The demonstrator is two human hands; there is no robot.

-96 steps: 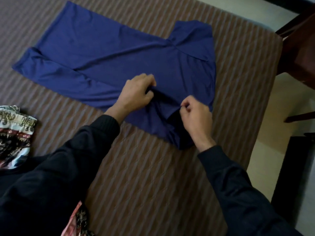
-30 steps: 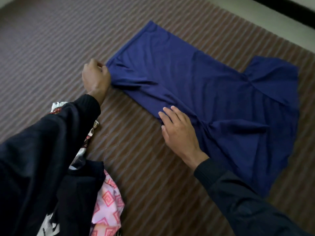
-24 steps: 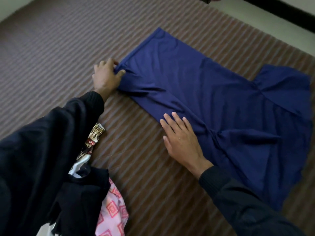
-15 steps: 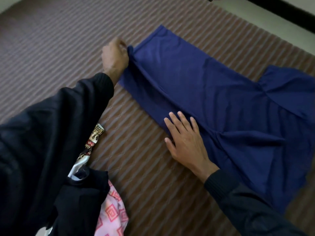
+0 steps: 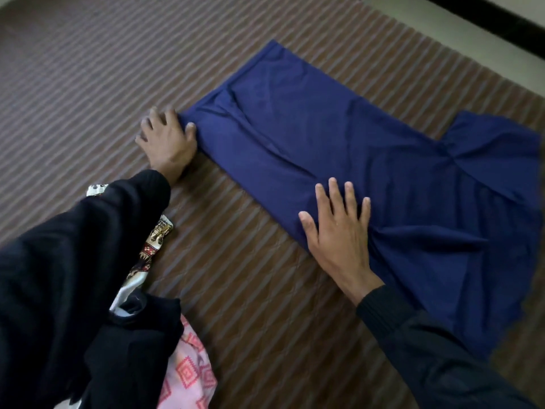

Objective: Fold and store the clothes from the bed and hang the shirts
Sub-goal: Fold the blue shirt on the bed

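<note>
A dark blue T-shirt (image 5: pixel 354 149) lies flat on the striped brown bed cover (image 5: pixel 88 84), hem to the left and sleeves to the right. Its near side is folded in along the length. My left hand (image 5: pixel 168 143) rests with spread fingers on the bed at the hem's near corner, thumb on the fabric. My right hand (image 5: pixel 339 231) presses flat, fingers straight, on the folded near edge at mid-length. Both of my forearms are in black sleeves.
A heap of other clothes lies at the lower left: a patterned white and brown piece (image 5: pixel 150 246), a pink patterned piece (image 5: pixel 188 376) and a black garment (image 5: pixel 138 335). The bed's far edge and pale floor (image 5: pixel 442 33) run along the top right.
My left hand, which gripped the hem corner half a second ago, has laid it down and now rests open beside it. The right hand has stayed pressed on the fold.
</note>
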